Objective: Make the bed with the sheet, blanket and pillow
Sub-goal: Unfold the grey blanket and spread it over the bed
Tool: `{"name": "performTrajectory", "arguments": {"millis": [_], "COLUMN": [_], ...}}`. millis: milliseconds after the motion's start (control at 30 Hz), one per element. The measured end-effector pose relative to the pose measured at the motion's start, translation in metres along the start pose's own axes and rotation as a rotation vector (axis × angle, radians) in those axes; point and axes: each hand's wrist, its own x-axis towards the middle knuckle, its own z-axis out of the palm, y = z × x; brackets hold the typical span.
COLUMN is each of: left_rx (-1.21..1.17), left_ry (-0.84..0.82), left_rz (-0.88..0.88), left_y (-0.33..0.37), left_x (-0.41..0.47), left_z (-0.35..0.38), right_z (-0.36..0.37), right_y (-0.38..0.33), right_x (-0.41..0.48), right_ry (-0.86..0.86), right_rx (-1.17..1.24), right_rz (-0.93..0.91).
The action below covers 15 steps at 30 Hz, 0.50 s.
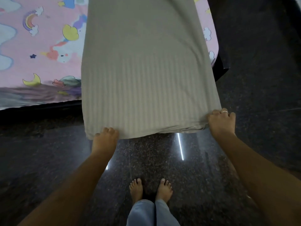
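I had the grey striped blanket (146,70) by its near edge: left hand (105,137) pinched the left corner, right hand (221,124) bunched the right, both grips clamped on cloth. It stretched far across the pink printed sheet (40,46), near end held above the dark floor (48,152).

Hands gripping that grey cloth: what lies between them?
In the head view, the near edge of the grey striped blanket spans from left hand to right hand.
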Motion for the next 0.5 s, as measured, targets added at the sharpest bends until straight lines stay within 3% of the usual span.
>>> {"name": "performTrajectory", "arguments": {"millis": [500], "left_rx": [0.15], "left_ry": [-0.18], "left_rz": [0.032], "left_y": [0.027], "left_x": [0.002], "left_z": [0.006], "right_z": [0.015], "right_y": [-0.02], "right_x": [-0.008], "right_ry": [-0.151], "right_rx": [-0.054], "right_rz": [0.059]}}
